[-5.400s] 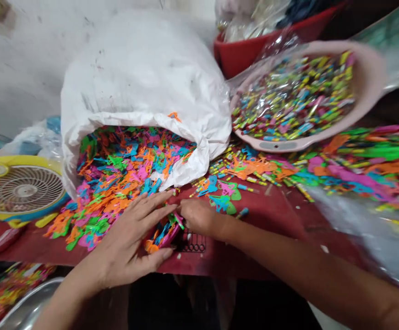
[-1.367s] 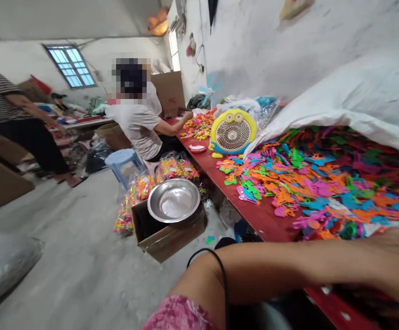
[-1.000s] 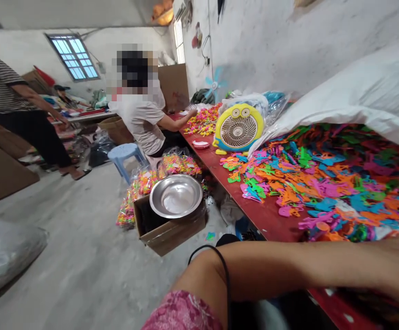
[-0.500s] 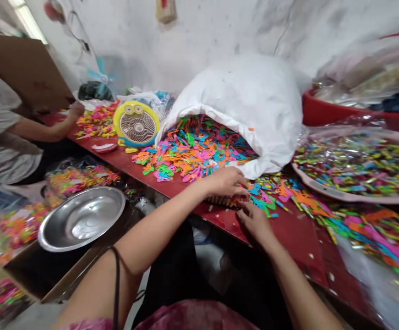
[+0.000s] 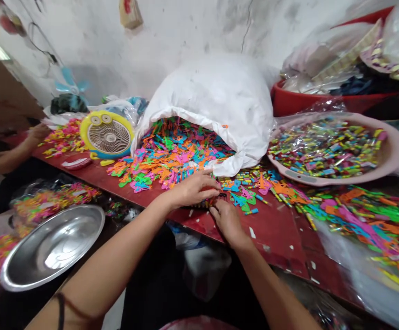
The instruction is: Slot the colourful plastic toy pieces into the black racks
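Observation:
My left hand (image 5: 194,189) lies palm down over a small bunch of coloured plastic pieces (image 5: 210,202) on the red table (image 5: 281,233), its fingers curled around them. My right hand (image 5: 227,221) meets it from the near side, fingertips pinched at the same bunch. Just behind, a white sack (image 5: 216,101) lies open on its side and spills a heap of orange, pink, blue and green plastic shapes (image 5: 172,153) onto the table.
A pink basin (image 5: 393,151) of small wrapped colourful sticks stands right, a red tub (image 5: 288,103) behind it. More coloured pieces (image 5: 364,215) lie far right. A yellow desk fan (image 5: 106,135) stands left. A steel bowl (image 5: 50,245) sits low left. A co-worker's arm (image 5: 10,153) reaches the table's far left.
The view has swung back from the room to the table. Both hands have stayed at the bunch of pieces in front of the sack, drawn closer together.

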`<state>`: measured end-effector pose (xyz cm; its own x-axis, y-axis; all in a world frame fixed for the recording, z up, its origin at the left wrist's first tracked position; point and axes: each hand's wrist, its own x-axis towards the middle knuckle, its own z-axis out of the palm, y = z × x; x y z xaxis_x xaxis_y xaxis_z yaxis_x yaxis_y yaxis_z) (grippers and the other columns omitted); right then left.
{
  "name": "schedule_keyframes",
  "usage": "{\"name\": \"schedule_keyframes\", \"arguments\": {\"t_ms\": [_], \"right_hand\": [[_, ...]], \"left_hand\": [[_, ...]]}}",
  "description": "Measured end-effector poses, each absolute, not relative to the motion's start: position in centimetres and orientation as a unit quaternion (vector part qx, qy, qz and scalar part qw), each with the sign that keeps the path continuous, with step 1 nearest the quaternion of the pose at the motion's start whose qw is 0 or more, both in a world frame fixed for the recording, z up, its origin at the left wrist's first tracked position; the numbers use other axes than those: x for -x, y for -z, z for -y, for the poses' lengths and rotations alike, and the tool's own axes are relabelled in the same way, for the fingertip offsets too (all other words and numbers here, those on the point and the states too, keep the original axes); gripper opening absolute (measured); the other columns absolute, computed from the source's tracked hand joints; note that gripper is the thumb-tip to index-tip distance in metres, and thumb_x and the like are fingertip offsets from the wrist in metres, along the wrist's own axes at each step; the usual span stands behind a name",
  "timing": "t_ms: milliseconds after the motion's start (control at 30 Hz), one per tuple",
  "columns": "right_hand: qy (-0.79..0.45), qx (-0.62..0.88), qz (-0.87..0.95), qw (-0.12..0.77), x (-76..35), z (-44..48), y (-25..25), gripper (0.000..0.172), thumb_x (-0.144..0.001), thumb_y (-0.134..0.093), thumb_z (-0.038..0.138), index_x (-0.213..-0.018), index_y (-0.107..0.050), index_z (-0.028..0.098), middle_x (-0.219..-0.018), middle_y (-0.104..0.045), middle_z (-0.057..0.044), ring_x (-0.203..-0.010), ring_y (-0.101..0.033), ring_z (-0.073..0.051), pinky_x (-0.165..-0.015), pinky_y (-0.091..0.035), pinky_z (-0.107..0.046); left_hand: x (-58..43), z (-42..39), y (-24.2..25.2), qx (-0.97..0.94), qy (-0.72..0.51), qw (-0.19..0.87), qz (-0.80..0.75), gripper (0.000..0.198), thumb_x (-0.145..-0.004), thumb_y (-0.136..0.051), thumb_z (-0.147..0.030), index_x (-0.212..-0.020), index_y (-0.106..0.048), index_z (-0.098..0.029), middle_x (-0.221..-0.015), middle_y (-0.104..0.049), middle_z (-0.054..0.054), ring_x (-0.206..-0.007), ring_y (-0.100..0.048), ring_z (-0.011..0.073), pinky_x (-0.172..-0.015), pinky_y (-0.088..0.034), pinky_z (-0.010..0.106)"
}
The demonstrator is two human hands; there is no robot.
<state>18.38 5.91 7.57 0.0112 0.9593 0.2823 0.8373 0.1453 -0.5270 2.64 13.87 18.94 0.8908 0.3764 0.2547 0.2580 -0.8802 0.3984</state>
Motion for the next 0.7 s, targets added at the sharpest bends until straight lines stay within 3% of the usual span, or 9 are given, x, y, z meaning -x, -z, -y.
{"name": "schedule_keyframes", "arguments": {"t_ms": [200,300,400,500,600,700], "right_hand": [[-0.122,0.686,0.684,0.216,-18.0,-5.2,-8.2,0.022,-0.093,-0.049,0.016,-0.105,-0.068,0.016,-0.099,-0.072,-0.011,-0.088,-0.067,-0.021,-0.075,-0.043,-0.028],[-0.131,0.653,0.711,0.223,-19.7,-4.3,-8.7,0.029,-0.092,-0.052,0.017,-0.119,-0.064,0.017,-0.111,-0.07,-0.009,-0.1,-0.065,-0.021,-0.083,-0.044,-0.028],[-0.073,0.681,0.693,0.225,-23.9,-3.7,-10.2,0.027,-0.098,-0.044,0.024,-0.116,-0.065,0.019,-0.11,-0.069,-0.008,-0.101,-0.064,-0.02,-0.085,-0.044,-0.028],[0.022,0.777,0.617,0.12,-28.8,-4.4,-12.0,0.029,-0.097,-0.041,0.022,-0.106,-0.068,0.016,-0.104,-0.067,-0.012,-0.094,-0.064,-0.023,-0.077,-0.043,-0.03],[0.02,0.784,0.62,0.002,-31.9,-5.9,-12.4,0.033,-0.093,-0.039,0.011,-0.105,-0.069,0.014,-0.103,-0.067,-0.015,-0.094,-0.065,-0.025,-0.075,-0.043,-0.031],[0.02,0.776,0.629,-0.028,-32.7,-7.1,-11.6,0.037,-0.092,-0.036,0.007,-0.108,-0.069,0.012,-0.105,-0.068,-0.016,-0.095,-0.066,-0.025,-0.073,-0.042,-0.03]], "left_hand": [[-3.1,-13.3,-18.7,-0.944,-0.19,0.188,-0.193,0.027,-0.096,-0.049,-0.034,-0.107,-0.07,-0.022,-0.11,-0.073,0.005,-0.137,-0.046,0.0246,-0.114,-0.038,0.044],[-3.4,-12.7,-18.6,-0.937,-0.225,0.137,-0.229,0.029,-0.095,-0.053,-0.04,-0.114,-0.069,-0.025,-0.127,-0.065,0.007,-0.13,-0.052,0.0251,-0.115,-0.035,0.049],[-4.1,-12.7,-18.3,-0.919,-0.249,0.058,-0.3,0.051,-0.09,-0.057,-0.055,-0.131,-0.059,-0.026,-0.148,-0.048,0.011,-0.136,-0.045,0.0307,-0.116,-0.031,0.056],[-4.8,-13.4,-17.6,-0.915,-0.211,0.022,-0.343,0.071,-0.086,-0.055,-0.065,-0.142,-0.048,-0.021,-0.152,-0.042,0.015,-0.14,-0.039,0.0361,-0.114,-0.033,0.059],[-5.2,-14.2,-17.2,-0.931,-0.168,0.01,-0.325,0.06,-0.09,-0.052,-0.059,-0.136,-0.054,-0.021,-0.149,-0.046,0.013,-0.141,-0.038,0.0351,-0.116,-0.035,0.056],[-4.9,-14.6,-17.4,-0.945,-0.141,0.017,-0.295,0.052,-0.092,-0.051,-0.048,-0.135,-0.056,-0.019,-0.151,-0.044,0.013,-0.143,-0.036,0.0347,-0.118,-0.033,0.055]]}}
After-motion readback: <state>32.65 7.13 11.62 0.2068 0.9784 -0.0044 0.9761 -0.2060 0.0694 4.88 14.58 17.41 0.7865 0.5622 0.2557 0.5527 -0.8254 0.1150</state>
